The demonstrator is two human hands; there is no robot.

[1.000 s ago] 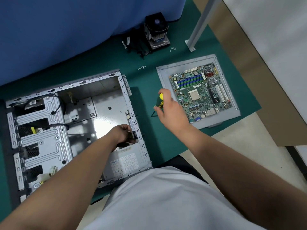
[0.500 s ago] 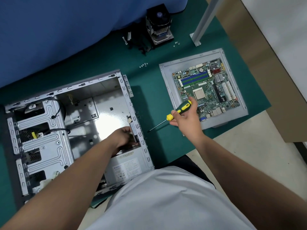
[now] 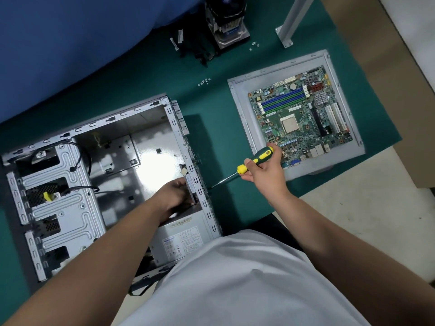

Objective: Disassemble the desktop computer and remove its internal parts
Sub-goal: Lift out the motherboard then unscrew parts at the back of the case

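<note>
1. The computer case lies on its side with the open face up on the green mat; I take it as my landmark.
2. My left hand reaches into the case at its rear wall, just above the power supply, which sits in the case's corner nearest my body. The fingers curl against the inside of that wall; whether they hold anything I cannot tell, since the wall hides the tips.
3. My right hand is outside the case, just right of the rear wall, fingers wrapped round the yellow-and-black handle of a screwdriver. The shaft slants down and left, its tip at the outer face of the rear wall, level with my left hand.
4. The motherboard rests on a grey side panel well right of the case, beyond my right hand; the handle's end overlaps the panel's near edge.
5. A strip of bare mat runs between the case's rear wall and the panel.
6. Beyond the case's far right corner lie a few small screws, and further off a CPU cooler by a blue cloth.
7. The mat's near edge ends right of the case, close to my right wrist.
</note>
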